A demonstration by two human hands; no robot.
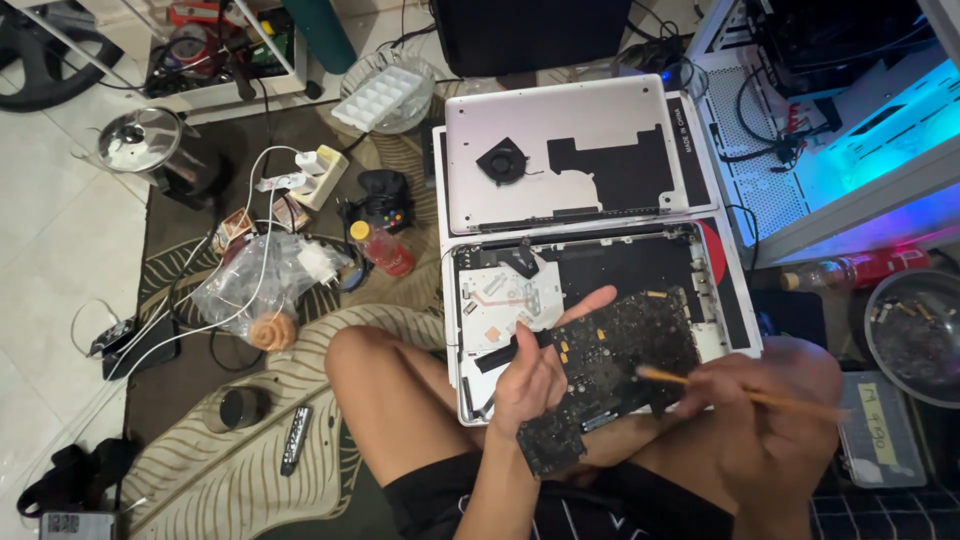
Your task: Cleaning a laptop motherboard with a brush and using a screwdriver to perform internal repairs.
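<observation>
My left hand holds a dark circuit board by its left edge, tilted above my lap. My right hand grips a thin wooden brush whose tip rests on the board's right side. Behind the board lies an opened silver laptop case with a white-labelled optical drive inside. The removed bottom cover, with a small black fan lying on it, sits just beyond the case.
My bare knee is left of the case. On the rug lie a plastic bag of cables, a game controller, a red bottle, a power strip, a remote. A lit computer case stands right, a bowl below it.
</observation>
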